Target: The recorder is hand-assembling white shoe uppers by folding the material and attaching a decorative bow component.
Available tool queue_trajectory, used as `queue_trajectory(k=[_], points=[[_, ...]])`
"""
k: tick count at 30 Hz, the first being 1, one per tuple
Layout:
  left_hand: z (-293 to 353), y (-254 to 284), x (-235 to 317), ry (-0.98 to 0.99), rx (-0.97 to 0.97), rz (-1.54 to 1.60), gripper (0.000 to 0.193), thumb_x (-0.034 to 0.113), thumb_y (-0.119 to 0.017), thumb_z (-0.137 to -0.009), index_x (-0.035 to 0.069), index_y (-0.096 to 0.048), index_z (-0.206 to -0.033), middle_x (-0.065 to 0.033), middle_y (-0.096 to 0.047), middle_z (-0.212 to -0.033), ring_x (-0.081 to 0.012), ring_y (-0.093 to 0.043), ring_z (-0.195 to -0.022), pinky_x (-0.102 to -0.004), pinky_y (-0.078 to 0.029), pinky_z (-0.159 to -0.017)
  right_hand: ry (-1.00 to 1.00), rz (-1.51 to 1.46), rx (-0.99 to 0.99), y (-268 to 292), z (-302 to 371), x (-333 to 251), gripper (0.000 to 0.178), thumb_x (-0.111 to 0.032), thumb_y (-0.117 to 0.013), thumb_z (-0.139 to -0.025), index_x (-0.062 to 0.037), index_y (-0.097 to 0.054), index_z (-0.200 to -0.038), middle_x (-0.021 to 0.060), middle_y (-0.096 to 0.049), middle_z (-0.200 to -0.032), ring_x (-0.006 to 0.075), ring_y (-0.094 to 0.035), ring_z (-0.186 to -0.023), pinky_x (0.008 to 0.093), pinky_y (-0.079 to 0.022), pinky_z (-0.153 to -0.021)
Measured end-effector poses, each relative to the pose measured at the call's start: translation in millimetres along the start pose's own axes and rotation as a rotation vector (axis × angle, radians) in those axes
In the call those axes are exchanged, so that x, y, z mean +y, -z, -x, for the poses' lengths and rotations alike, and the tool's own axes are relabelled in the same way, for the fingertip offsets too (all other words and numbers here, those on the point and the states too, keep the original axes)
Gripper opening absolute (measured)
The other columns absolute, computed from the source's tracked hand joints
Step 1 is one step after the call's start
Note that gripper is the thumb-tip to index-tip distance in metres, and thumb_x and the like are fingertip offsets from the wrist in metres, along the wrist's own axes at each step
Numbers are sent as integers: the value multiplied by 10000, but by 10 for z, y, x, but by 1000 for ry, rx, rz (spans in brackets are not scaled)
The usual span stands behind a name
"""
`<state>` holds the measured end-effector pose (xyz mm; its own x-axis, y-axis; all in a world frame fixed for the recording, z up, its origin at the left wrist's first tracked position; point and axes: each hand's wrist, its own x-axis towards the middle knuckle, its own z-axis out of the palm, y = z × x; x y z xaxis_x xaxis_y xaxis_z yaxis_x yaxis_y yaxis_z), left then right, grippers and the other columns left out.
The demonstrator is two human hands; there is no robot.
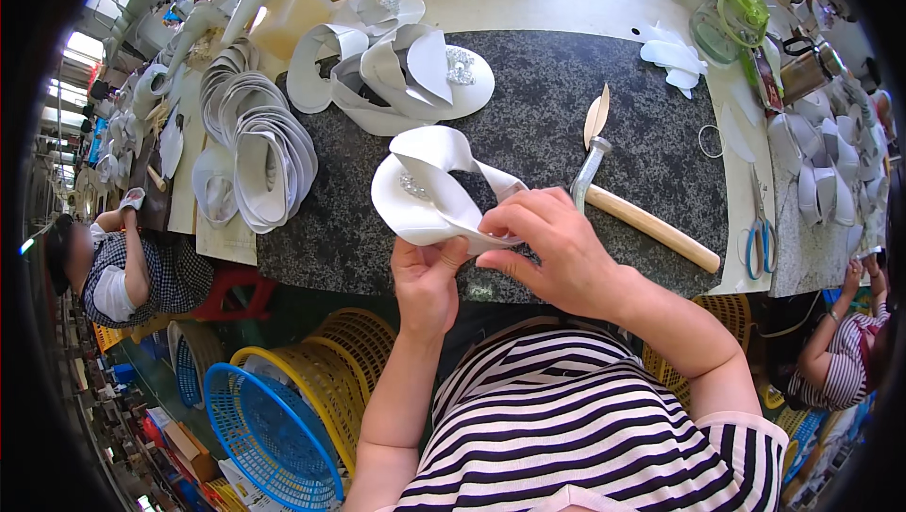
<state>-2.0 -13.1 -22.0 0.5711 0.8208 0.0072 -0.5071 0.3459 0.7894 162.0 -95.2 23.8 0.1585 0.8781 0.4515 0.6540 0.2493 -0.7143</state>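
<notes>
I hold a white shoe upper (425, 186), a curved satin band with a small sparkling ornament, over the dark stone slab (566, 97). My left hand (427, 276) grips its lower edge from below. My right hand (552, 248) pinches the band's right end between thumb and fingers. A hammer (642, 215) with a wooden handle and metal head lies just to the right of my right hand. Beyond the held piece lie several finished white uppers (406, 73).
A stack of white uppers (260, 149) sits at the left. Scissors (760, 234) and more white pieces lie on the right bench. Yellow and blue plastic baskets (283, 408) stand below the table. Other people sit at the left and right edges.
</notes>
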Motion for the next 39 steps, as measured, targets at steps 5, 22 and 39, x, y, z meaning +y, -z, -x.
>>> queue_trajectory(k=[5,22,39], points=[[16,149,56,92,-109,-205,399,20,-671,-967,12,-563,-1351,-102,-649,-1281,-196,-646,-1134,-338,-535,-963,215,122,-49,102,-40,99,207,-49,-710,-788,-68,-620,-972,63,-616,-911,266,-605,-864,403,-447,-860],[-162,-16,274,84,-7,-344,268,51,-718,-948,-36,-668,-1196,-100,-728,-1134,-144,-697,-975,-289,-553,-854,-122,8,5,131,-272,-33,226,-155,-769,-869,-30,-627,-993,117,-657,-946,288,-668,-739,373,-549,-634],[-88,-97,276,-30,9,-95,335,53,-664,-978,-14,-593,-1298,-129,-677,-1247,-234,-689,-1103,-386,-598,-887,-235,131,43,52,-388,82,142,-195,-728,-901,-60,-683,-901,110,-663,-816,272,-668,-677,387,-535,-626]])
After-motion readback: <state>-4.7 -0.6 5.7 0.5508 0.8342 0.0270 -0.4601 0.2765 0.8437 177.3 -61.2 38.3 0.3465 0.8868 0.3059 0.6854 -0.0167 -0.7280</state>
